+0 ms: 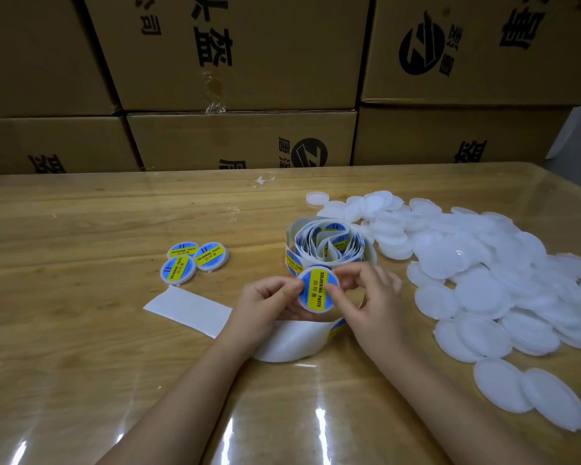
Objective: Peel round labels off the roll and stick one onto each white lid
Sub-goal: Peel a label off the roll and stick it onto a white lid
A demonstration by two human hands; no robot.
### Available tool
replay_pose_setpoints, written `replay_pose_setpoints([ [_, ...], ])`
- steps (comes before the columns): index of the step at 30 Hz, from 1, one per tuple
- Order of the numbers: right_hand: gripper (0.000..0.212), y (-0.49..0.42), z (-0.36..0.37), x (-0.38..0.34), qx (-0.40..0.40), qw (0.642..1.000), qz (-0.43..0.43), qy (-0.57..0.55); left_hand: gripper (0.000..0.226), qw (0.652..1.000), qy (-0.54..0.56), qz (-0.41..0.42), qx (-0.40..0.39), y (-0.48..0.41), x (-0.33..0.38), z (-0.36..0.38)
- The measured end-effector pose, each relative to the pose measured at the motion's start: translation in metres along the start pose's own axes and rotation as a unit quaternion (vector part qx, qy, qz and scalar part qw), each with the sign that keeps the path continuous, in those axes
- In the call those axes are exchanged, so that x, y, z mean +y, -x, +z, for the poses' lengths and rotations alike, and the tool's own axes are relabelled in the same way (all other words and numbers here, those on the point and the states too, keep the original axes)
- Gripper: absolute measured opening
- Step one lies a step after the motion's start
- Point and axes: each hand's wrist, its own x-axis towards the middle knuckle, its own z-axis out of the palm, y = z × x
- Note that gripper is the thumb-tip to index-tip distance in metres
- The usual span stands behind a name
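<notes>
Pinching labelled lid [317, 286] at rim: left hand [265, 307] 9 o'clock, right hand [373, 310] 3 o'clock | roll [329, 245] close at 12 | pile [483, 263] at 3.

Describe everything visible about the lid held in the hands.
The held lid is round, white and plastic-looking. Its face is covered by a blue label with a yellow band reading SOLDERING PASTE. It faces the camera, just in front of the label roll. The left hand and right hand pinch its sides.
</notes>
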Motion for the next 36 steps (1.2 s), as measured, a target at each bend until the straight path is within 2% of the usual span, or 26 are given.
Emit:
replay_pose_setpoints([
  [3, 0.046, 0.002, 0.000, -0.007, -0.030, 0.999, -0.021, 0.006, 0.025, 1.000, -0.016, 0.002, 0.021, -0.002, -0.001, -0.003],
  [6, 0.059, 0.002, -0.002, -0.010, -0.060, 0.996, -0.054, 0.031, 0.024, 0.999, -0.034, 0.002, 0.023, -0.003, -0.002, -0.004],
  [13, 0.044, 0.005, -0.001, -0.007, -0.048, 0.998, 0.015, -0.039, 0.021, 0.999, -0.045, 0.015, -0.002, -0.003, -0.005, -0.004],
  [16, 0.031, 0.004, 0.000, -0.004, -0.035, 0.996, 0.047, -0.063, 0.021, 0.999, -0.030, 0.021, -0.024, -0.002, -0.005, -0.002],
  [19, 0.013, 0.004, 0.000, -0.003, -0.013, 0.998, 0.028, -0.054, 0.021, 0.999, -0.038, 0.028, -0.028, -0.002, -0.006, 0.000],
  [22, 0.027, 0.003, 0.000, -0.002, 0.008, 1.000, -0.003, -0.020, 0.018, 0.998, -0.052, 0.024, -0.027, -0.002, -0.007, 0.000],
  [24, 0.027, 0.002, 0.001, 0.000, 0.016, 1.000, -0.006, 0.000, 0.016, 0.998, -0.045, 0.015, -0.036, -0.003, -0.006, 0.000],
  [28, 0.017, 0.003, 0.002, 0.003, 0.026, 0.999, 0.011, 0.023, 0.052, 0.998, -0.044, 0.009, -0.047, -0.005, -0.006, -0.001],
  [30, 0.012, 0.003, 0.002, 0.004, 0.019, 1.000, 0.023, 0.010, 0.048, 0.998, -0.045, 0.017, -0.033, -0.005, -0.007, 0.002],
  [33, 0.020, 0.001, 0.001, 0.001, -0.013, 1.000, 0.013, -0.012, 0.038, 0.997, -0.066, 0.038, -0.012, -0.005, -0.007, 0.000],
  [36, 0.022, 0.002, 0.001, -0.003, -0.005, 1.000, -0.011, -0.024, 0.032, 0.996, -0.071, 0.047, -0.019, -0.004, -0.007, -0.002],
])
